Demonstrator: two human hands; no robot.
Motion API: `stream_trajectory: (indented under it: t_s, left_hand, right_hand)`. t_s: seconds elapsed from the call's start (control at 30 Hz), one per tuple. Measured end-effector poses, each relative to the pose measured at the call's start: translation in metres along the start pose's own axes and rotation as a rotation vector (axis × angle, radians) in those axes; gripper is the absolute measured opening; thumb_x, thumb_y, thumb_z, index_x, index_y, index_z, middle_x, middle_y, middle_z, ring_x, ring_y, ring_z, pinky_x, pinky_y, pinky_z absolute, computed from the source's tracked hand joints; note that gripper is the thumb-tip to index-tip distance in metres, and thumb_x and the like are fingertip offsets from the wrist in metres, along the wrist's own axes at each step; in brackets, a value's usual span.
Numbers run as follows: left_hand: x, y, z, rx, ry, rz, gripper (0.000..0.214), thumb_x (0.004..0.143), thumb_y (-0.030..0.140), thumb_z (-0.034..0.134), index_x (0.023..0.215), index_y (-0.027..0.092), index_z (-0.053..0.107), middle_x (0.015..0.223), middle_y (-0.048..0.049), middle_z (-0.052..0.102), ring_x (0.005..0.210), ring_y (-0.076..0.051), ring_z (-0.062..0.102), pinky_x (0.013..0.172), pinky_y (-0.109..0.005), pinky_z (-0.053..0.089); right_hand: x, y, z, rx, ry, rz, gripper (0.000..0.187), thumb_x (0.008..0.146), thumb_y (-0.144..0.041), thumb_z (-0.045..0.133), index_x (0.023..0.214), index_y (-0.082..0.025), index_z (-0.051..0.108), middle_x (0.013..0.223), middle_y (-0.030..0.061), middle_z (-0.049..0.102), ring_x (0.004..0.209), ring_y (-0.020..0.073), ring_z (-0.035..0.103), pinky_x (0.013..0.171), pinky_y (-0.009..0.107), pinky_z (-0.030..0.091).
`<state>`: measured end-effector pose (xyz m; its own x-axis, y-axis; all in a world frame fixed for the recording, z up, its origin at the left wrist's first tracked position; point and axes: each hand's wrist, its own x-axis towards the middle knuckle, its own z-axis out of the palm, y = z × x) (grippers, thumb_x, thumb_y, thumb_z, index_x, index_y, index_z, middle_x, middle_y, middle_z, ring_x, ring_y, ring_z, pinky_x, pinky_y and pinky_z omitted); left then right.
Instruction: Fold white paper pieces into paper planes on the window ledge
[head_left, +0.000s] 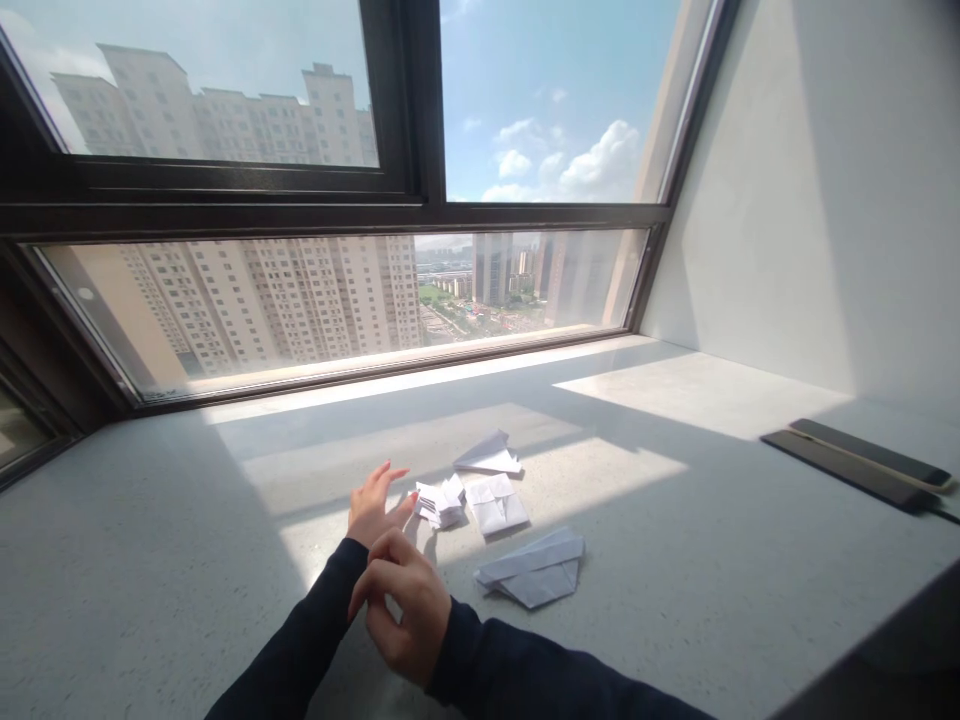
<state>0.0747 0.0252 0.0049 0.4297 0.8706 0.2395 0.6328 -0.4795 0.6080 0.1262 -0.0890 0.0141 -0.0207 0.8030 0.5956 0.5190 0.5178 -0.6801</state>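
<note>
My left hand (377, 505) is held just above the sill with its fingers spread and nothing in them. Its fingertips are beside a small, many-folded white paper piece (441, 502), apparently touching or nearly touching it. Lower and nearer, my right hand (405, 605) crosses the left forearm, its fingers curled in a pinch at the edge of the dark left sleeve (319, 625). Close by lie a square folded paper (496, 504), a pointed folded paper plane (491, 453) behind it, and a larger folded paper (531, 568) in front, to the right of my right hand.
The papers rest on a pale speckled window sill (187, 560), with sun patches and shadows across it. A dark flat object (855, 462) with a light strip lies at the right. Behind stands a dark-framed window (427, 215); a white wall (825, 200) bounds the right side.
</note>
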Motion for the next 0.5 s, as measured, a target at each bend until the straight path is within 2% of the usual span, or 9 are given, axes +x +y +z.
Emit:
stream_trajectory:
  t_s: [0.07, 0.1, 0.13, 0.17, 0.23, 0.3, 0.37, 0.43, 0.5]
  left_hand:
    - [-0.009, -0.008, -0.009, -0.118, 0.039, 0.007, 0.027, 0.07, 0.037, 0.043, 0.084, 0.018, 0.057, 0.106, -0.0085, 0.053, 0.08, -0.02, 0.054, 0.073, -0.034, 0.041]
    - [-0.015, -0.011, -0.013, -0.172, 0.026, -0.012, 0.027, 0.07, 0.039, 0.042, 0.074, 0.017, 0.057, 0.089, -0.0066, 0.057, 0.07, -0.018, 0.054, 0.066, -0.032, 0.043]
    - [-0.021, -0.013, -0.016, -0.221, 0.018, -0.047, 0.03, 0.071, 0.042, 0.039, 0.064, 0.017, 0.054, 0.072, -0.0036, 0.057, 0.061, -0.017, 0.053, 0.059, -0.03, 0.043]
    - [-0.027, -0.015, -0.017, -0.269, -0.048, -0.056, 0.032, 0.071, 0.043, 0.038, 0.058, 0.017, 0.052, 0.058, -0.0008, 0.054, 0.053, -0.016, 0.05, 0.052, -0.028, 0.042]
    - [-0.037, -0.017, -0.016, -0.334, -0.149, -0.07, 0.033, 0.07, 0.042, 0.037, 0.05, 0.018, 0.048, 0.045, 0.0024, 0.045, 0.046, -0.014, 0.047, 0.047, -0.027, 0.04]
    - [-0.045, -0.019, -0.011, -0.324, -0.231, -0.073, 0.033, 0.068, 0.042, 0.038, 0.046, 0.019, 0.048, 0.043, 0.0022, 0.044, 0.048, -0.015, 0.048, 0.048, -0.027, 0.041]
    - [-0.051, -0.019, -0.005, -0.287, -0.273, -0.06, 0.026, 0.063, 0.04, 0.046, 0.048, 0.02, 0.052, 0.047, 0.0006, 0.049, 0.057, -0.017, 0.053, 0.051, -0.025, 0.042]
    - [-0.055, -0.019, -0.002, -0.265, -0.3, -0.057, 0.019, 0.059, 0.037, 0.052, 0.052, 0.021, 0.057, 0.051, -0.0003, 0.053, 0.062, -0.018, 0.055, 0.051, -0.022, 0.043]
    - [-0.057, -0.018, -0.001, -0.264, -0.322, -0.06, 0.021, 0.061, 0.037, 0.05, 0.057, 0.02, 0.06, 0.055, -0.0008, 0.055, 0.064, -0.018, 0.056, 0.049, -0.02, 0.043]
  right_hand:
    - [0.002, 0.002, -0.001, -0.024, 0.038, 0.02, 0.026, 0.056, -0.001, 0.041, 0.068, -0.019, 0.055, 0.076, 0.001, 0.044, 0.073, 0.0134, 0.046, 0.067, 0.024, 0.04]
    - [0.003, 0.002, -0.002, -0.04, 0.058, 0.023, 0.028, 0.056, -0.001, 0.042, 0.074, -0.019, 0.056, 0.079, 0.0018, 0.046, 0.078, 0.0152, 0.046, 0.071, 0.027, 0.04]
    - [0.004, 0.002, -0.004, -0.053, 0.078, 0.021, 0.032, 0.055, -0.002, 0.044, 0.08, -0.019, 0.055, 0.083, 0.0027, 0.047, 0.083, 0.0171, 0.044, 0.075, 0.03, 0.039]
    - [0.006, 0.003, -0.006, -0.059, 0.092, 0.013, 0.036, 0.055, -0.004, 0.045, 0.087, -0.019, 0.054, 0.087, 0.0034, 0.048, 0.087, 0.0187, 0.043, 0.078, 0.032, 0.038]
    - [0.008, 0.003, -0.01, -0.042, 0.095, -0.006, 0.042, 0.057, -0.009, 0.05, 0.098, -0.019, 0.051, 0.094, 0.0047, 0.048, 0.092, 0.0204, 0.042, 0.081, 0.035, 0.036]
    - [0.01, 0.005, -0.012, -0.001, 0.046, 0.004, 0.039, 0.064, -0.017, 0.053, 0.102, -0.021, 0.05, 0.101, 0.0055, 0.048, 0.097, 0.0207, 0.042, 0.083, 0.035, 0.035]
    - [0.012, 0.008, -0.014, 0.046, -0.054, 0.054, 0.032, 0.069, -0.027, 0.055, 0.101, -0.021, 0.053, 0.104, 0.0058, 0.049, 0.098, 0.0198, 0.044, 0.083, 0.032, 0.037]
    - [0.013, 0.012, -0.014, 0.085, -0.189, 0.117, 0.03, 0.073, -0.035, 0.053, 0.099, -0.02, 0.056, 0.098, 0.0053, 0.054, 0.092, 0.018, 0.05, 0.079, 0.028, 0.039]
    - [0.013, 0.016, -0.014, 0.105, -0.298, 0.166, 0.033, 0.075, -0.04, 0.05, 0.1, -0.02, 0.056, 0.09, 0.0041, 0.059, 0.085, 0.0168, 0.054, 0.075, 0.026, 0.041]
